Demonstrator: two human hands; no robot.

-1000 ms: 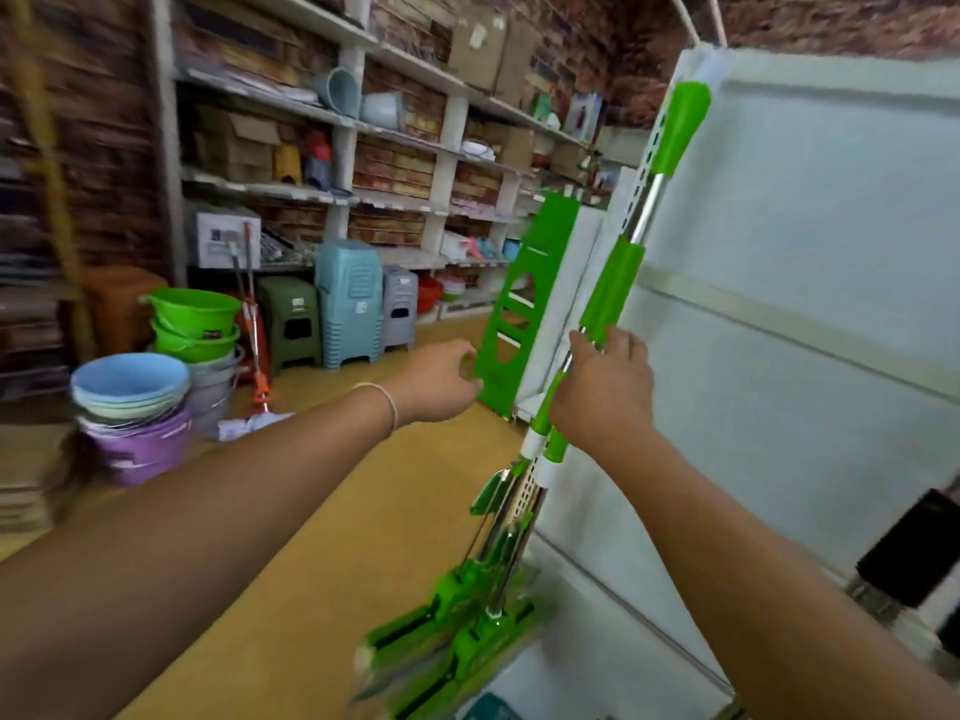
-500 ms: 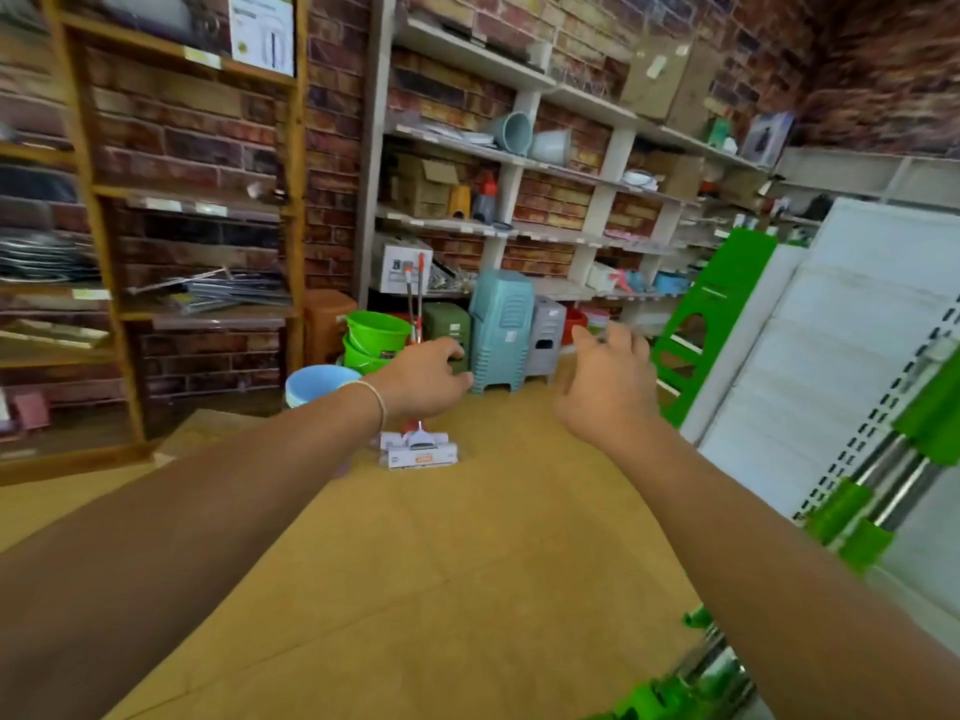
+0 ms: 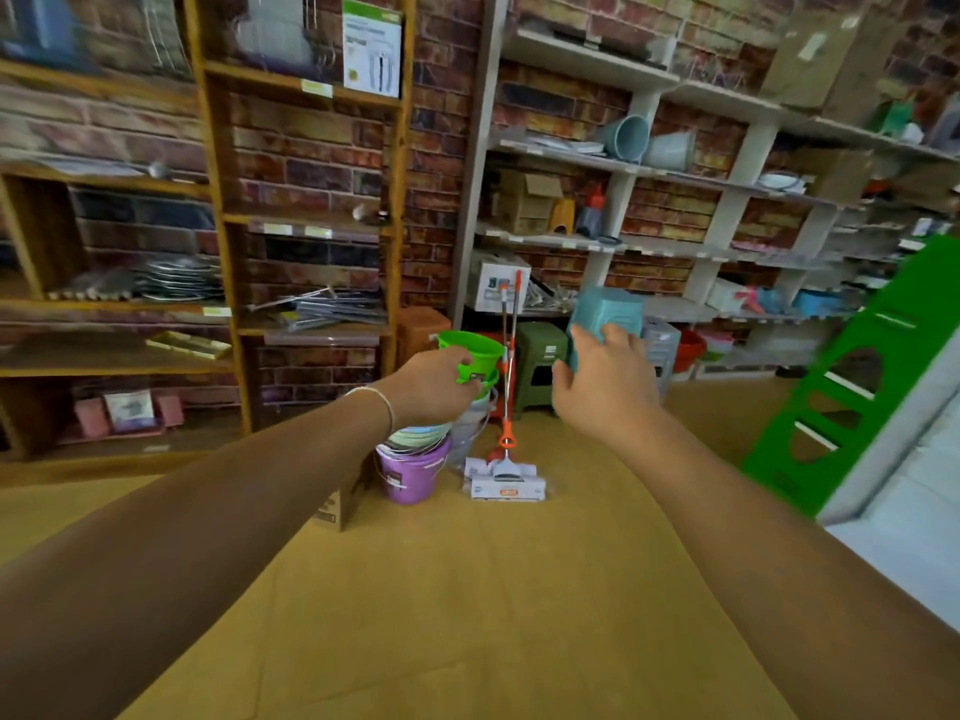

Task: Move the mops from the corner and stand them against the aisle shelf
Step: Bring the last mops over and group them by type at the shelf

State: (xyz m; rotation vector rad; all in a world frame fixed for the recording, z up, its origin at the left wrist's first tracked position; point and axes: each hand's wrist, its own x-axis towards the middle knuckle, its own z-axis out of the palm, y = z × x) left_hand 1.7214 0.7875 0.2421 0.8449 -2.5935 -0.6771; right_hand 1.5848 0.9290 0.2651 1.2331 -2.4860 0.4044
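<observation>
Two mops with orange-and-silver handles (image 3: pixel 510 330) stand in the corner against the white wall shelf, their white heads (image 3: pixel 505 481) flat on the floor. My left hand (image 3: pixel 434 387) and my right hand (image 3: pixel 605 389) are both stretched out ahead of me, well short of the mops. Neither holds anything; the left fingers curl loosely and the right fingers are spread. The white aisle shelf (image 3: pixel 914 517) shows only at the right edge. The green mops are out of view.
A purple bucket (image 3: pixel 413 475) with stacked basins and green buckets (image 3: pixel 475 350) stand just left of the mops. Plastic stools (image 3: pixel 537 366) line the wall shelf. A green frame (image 3: pixel 852 387) leans on the aisle shelf. A cardboard box (image 3: pixel 340 506) sits on the tan floor.
My right hand let go of the green mop handle at the aisle shelf. My view swung left to the corner, and both empty hands now point toward the orange mops.
</observation>
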